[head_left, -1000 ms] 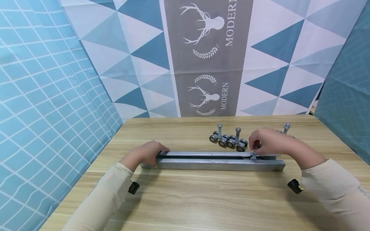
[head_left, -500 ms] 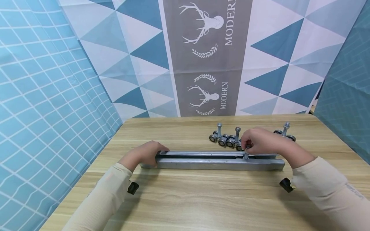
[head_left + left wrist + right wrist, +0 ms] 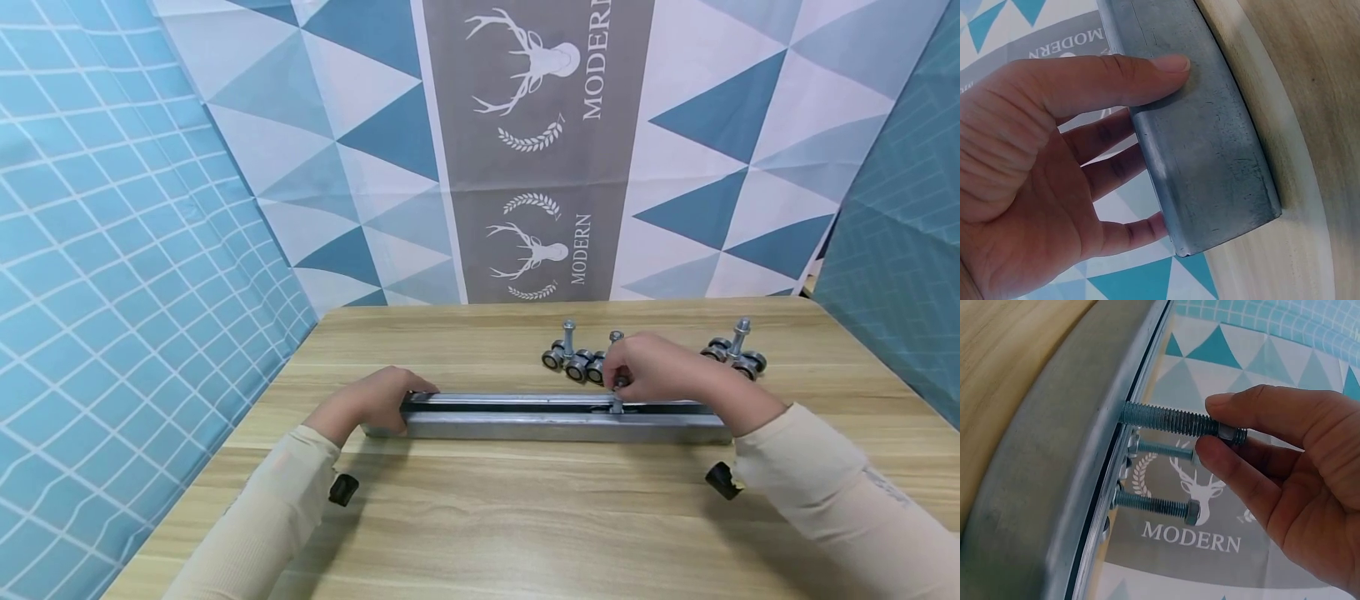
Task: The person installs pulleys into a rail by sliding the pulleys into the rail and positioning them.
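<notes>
A grey metal channel rail (image 3: 495, 429) lies crosswise on the table, its slot facing up. My left hand (image 3: 381, 398) grips the rail's left end; in the left wrist view the thumb (image 3: 1141, 78) lies on the near face and the fingers reach to the far side. Toward the rail's right part, my right hand (image 3: 663, 367) pinches the top of an upright threaded bolt (image 3: 1166, 419) between thumb and fingers, by its nut (image 3: 1227, 431). The bolt stands up out of the slot. Whatever is below it inside the rail is mostly hidden.
Behind the rail stand roller trolleys with upright bolts: one at the left (image 3: 568, 337), one partly behind my right hand, whose bolt top (image 3: 616, 337) shows, and another at the right (image 3: 740, 333). The wooden table (image 3: 525, 517) meets patterned cloth at the back.
My right hand has slid the bolt leftward along the rail's slot. The trolley at the back right, partly covered before, now shows fully. My left hand stays on the rail's end.
</notes>
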`<state>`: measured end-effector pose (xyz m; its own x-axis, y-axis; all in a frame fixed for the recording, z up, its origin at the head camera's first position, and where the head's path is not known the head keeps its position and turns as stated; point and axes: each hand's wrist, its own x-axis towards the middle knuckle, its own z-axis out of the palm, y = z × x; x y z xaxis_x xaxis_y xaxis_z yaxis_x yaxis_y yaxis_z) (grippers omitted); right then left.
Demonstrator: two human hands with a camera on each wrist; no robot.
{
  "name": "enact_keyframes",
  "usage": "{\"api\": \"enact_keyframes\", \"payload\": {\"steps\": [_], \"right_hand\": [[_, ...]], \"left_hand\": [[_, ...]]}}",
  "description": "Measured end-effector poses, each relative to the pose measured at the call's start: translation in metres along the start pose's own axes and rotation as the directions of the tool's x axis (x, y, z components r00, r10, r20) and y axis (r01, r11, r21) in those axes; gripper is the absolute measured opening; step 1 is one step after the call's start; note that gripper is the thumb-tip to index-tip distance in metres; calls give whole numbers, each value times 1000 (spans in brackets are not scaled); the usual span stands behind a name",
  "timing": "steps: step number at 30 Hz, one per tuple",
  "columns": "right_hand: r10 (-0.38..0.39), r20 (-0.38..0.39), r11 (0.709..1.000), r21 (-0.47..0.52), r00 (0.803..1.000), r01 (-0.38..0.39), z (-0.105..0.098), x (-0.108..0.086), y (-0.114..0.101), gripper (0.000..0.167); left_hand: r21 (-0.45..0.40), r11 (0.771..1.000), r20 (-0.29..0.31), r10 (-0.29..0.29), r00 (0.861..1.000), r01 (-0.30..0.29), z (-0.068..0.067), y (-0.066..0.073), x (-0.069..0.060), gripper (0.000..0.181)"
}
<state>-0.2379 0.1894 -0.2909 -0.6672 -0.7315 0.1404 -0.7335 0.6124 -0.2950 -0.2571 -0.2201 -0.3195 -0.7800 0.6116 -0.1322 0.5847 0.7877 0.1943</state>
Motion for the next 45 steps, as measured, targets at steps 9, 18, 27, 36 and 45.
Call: {"api": "enact_keyframes", "payload": {"steps": [9, 18, 27, 36, 45], "right_hand": [[-47, 2, 999, -18, 999, 47, 4, 13, -8, 21], [-66, -6, 998, -16, 998, 66, 9, 27, -15, 19], [-67, 12, 998, -4, 998, 67, 10, 35, -22, 22], [-61, 30, 998, -7, 998, 62, 10, 41, -29, 20], [-106, 23, 994, -34, 994, 107, 14, 50, -33, 20]], "left_hand": [[-29, 1000, -26, 8, 1000, -9, 4, -7, -2, 65], [-38, 999, -41, 0, 999, -2, 5, -7, -4, 64], [-28, 999, -58, 17, 998, -18, 7, -9, -5, 65], [-38, 999, -67, 5, 998, -7, 7, -10, -5, 65], [-42, 999, -79, -1, 997, -2, 8, -10, -7, 65]]}}
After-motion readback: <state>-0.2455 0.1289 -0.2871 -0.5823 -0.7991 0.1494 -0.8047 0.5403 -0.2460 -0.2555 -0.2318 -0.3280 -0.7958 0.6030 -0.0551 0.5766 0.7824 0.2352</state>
